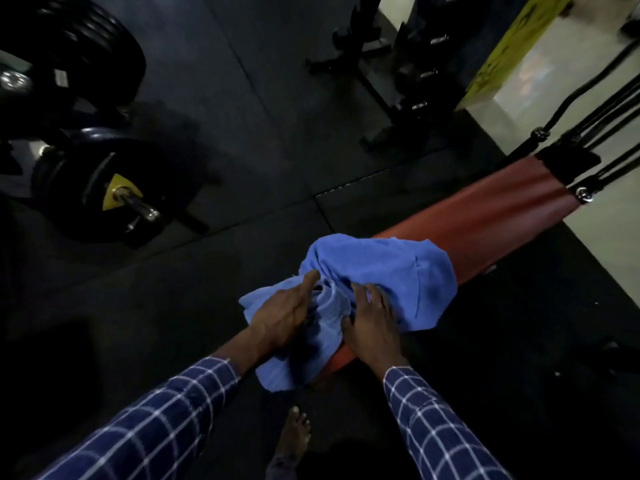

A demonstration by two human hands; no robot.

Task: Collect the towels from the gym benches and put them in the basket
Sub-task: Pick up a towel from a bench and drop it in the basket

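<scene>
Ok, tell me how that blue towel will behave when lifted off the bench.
Likely floppy: the towel lies crumpled in soft folds and droops over the bench edge. Probably light, since it bunches up between the left hand and right hand. Loose ends may trail, so gathering it first seems wise.

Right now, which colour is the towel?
The towel is plain blue, best seen in the head view.

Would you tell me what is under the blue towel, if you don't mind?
The red bench pad lies under the blue towel and shows beyond it and at its near end. Anything else beneath is hidden by the bunched cloth.
</scene>
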